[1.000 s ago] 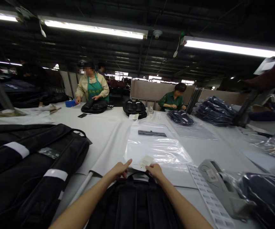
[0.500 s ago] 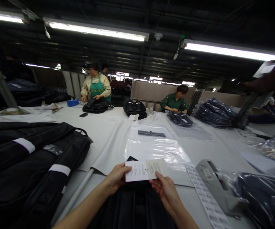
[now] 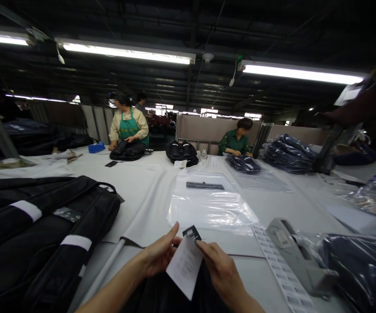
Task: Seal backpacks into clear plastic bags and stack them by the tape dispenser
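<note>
The right hand pinches a printed paper card, a black hang tag just beyond it; the left hand is loose beside them, thumb raised clear. Below the hands, 1 black backpack lies unbagged; clear plastic bags lie flat ahead

1 head camera, above and behind left hand and right hand, facing forward and down. Hands close to lens; table beyond them, ceiling lights farther off.
</note>
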`<state>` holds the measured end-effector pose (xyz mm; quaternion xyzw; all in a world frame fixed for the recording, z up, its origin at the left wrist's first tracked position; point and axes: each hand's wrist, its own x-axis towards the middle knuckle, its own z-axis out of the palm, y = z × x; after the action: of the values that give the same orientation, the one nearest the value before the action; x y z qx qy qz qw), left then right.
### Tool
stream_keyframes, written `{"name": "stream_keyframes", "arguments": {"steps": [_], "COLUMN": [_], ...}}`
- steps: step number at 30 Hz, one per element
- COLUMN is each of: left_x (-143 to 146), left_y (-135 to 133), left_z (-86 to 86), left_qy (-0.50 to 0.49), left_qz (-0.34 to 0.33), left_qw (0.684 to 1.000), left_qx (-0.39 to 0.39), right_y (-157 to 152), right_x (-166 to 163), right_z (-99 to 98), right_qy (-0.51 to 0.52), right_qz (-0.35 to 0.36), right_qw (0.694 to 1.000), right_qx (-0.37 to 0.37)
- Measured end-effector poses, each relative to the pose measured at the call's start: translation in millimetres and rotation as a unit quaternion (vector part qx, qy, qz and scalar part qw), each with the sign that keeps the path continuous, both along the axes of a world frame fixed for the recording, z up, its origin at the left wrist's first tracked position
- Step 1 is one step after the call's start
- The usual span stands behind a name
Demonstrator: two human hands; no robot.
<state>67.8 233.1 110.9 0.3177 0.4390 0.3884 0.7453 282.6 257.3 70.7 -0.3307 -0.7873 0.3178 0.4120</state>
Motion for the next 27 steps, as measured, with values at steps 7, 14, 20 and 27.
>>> {"name": "stream_keyframes", "arguments": {"steps": [7, 14, 20, 27], "left_x": [13.6, 5.5, -18.1, 0.2], "left_y": [-3.4, 20.3, 52.8, 38.2], "left_z": [-18.5, -11.8, -19.3, -15.7], "left_qy": [0.019, 0.286, 0.36, 0.443], "left_qz": [0.032, 0.009, -0.078, -0.03], "left_qw": [0.993, 0.927, 0.89, 0.844], "left_qx": [0.116, 0.242, 0.267, 0.299], "right_y": [-14.3, -12.1, -4.7, -8.8], "right_x": [0.9, -8.2, 4.7, 10.4], "right_z": [-16.2, 0.5, -3.5, -4.6], "right_qy": [0.104, 0.289, 0.281, 0.355], "right_qz": [-0.047, 0.053, 0.035, -0.042], "right_qw": [0.962, 0.811, 0.785, 0.698], "right_qx": [-0.246, -0.506, -0.551, -0.621]}}
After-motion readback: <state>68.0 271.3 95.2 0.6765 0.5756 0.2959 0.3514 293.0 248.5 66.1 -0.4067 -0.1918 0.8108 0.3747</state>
